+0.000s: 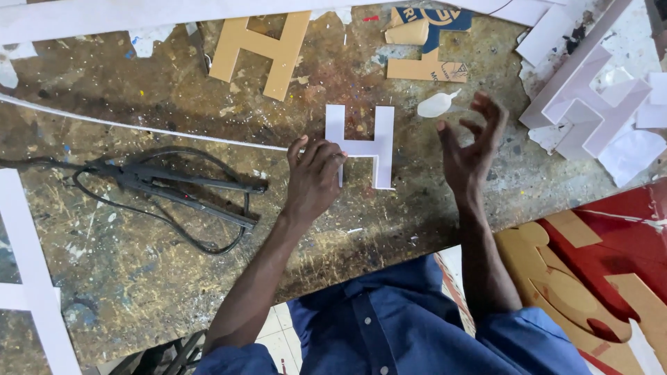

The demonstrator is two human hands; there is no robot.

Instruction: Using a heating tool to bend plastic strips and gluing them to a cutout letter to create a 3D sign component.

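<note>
A white H-shaped letter (pixel 368 144) lies flat on the scarred workbench (pixel 139 264). My left hand (pixel 314 175) rests fingers-down on the letter's left leg and holds it in place; a thin white strip (pixel 139 128) runs from the left up to this hand. My right hand (pixel 472 142) hovers just right of the letter with fingers spread and curled, holding nothing. A small whitish scrap (pixel 438 104) lies just beyond my right hand.
A black long-handled tool with a looped cord (pixel 184 187) lies left of my hand. A brown cardboard H (pixel 260 48) and cardboard pieces (pixel 425 45) sit at the back. White 3D letter shells (pixel 590 97) pile at right; red and tan boards (pixel 604 271) lean below.
</note>
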